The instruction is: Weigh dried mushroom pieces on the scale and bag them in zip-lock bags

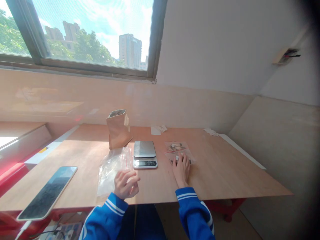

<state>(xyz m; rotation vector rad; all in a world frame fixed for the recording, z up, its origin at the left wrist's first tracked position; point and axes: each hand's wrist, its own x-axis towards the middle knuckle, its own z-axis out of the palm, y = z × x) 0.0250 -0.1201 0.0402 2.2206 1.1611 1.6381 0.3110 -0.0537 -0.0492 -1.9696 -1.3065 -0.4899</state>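
Note:
My right hand (181, 170) rests on a small clear plastic bag (180, 157) with its fingers curled over the bag, and a white piece shows beside the fingers. Just behind lies a second small bag (176, 146) holding several pale and dark pieces. My left hand (126, 184) hovers at the table's near edge with its fingers curled, and nothing shows in them. It is next to a crumpled clear plastic bag (112, 170). A digital kitchen scale (145, 155) stands between my hands, and an open kraft paper pouch (118, 129) stands behind it.
A smartphone (47, 192) lies at the wooden table's (225, 173) left front. Scraps of white paper (157, 130) lie along the back edge beneath a window. A wall meets the table on the right. Cables lie below at the lower left.

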